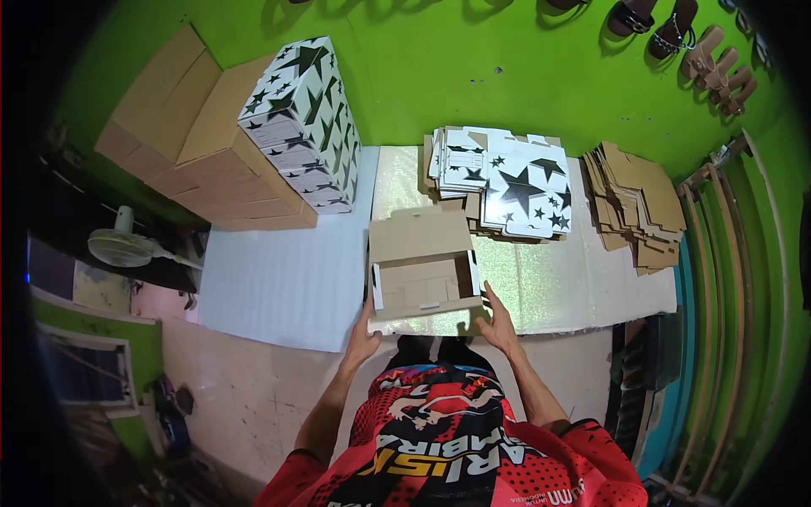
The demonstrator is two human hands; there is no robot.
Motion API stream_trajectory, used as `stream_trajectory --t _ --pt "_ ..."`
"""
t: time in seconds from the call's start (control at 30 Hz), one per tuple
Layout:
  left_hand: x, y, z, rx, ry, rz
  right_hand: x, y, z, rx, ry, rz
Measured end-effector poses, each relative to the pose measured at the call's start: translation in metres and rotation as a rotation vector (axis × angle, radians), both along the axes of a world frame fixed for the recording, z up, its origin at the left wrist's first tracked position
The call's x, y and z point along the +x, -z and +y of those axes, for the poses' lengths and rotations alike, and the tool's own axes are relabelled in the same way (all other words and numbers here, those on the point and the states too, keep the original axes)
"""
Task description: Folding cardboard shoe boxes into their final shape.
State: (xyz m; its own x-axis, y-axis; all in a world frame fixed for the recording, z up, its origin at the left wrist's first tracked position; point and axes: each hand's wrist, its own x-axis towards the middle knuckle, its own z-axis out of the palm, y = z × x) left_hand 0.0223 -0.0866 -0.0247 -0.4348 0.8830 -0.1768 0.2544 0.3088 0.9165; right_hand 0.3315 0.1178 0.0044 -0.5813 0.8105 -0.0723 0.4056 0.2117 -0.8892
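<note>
A cardboard box (427, 283) stands on the table in front of me, its lid raised toward the wall and its brown inside showing. Slim white flaps with black marks line its left and right ends. My left hand (363, 336) is at the box's near left corner, fingers stretched along that side. At the near right corner, my right hand (498, 325) has its thumb and fingers apart, very close to the box wall. Whether the fingertips press on the cardboard I cannot tell. Neither hand is wrapped round anything.
Star-printed white boxes (308, 135) and plain brown boxes (228, 160) are stacked at the left. Flat star-printed cartons (524, 190) lie behind the open box, flat brown cartons (638, 198) farther right. A fan (122, 247) stands left; sandals (710, 55) hang on the green wall.
</note>
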Motion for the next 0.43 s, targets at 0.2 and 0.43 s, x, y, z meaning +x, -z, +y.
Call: stream_trajectory --t 0.2,0.43 --pt "-0.013 -0.003 -0.007 0.026 0.136 0.245 0.010 -0.009 0.008 0.171 -0.133 -0.182" --pt "-0.026 -0.016 0.000 -0.143 0.170 0.489 0.008 -0.013 0.019 0.247 -0.204 -0.404"
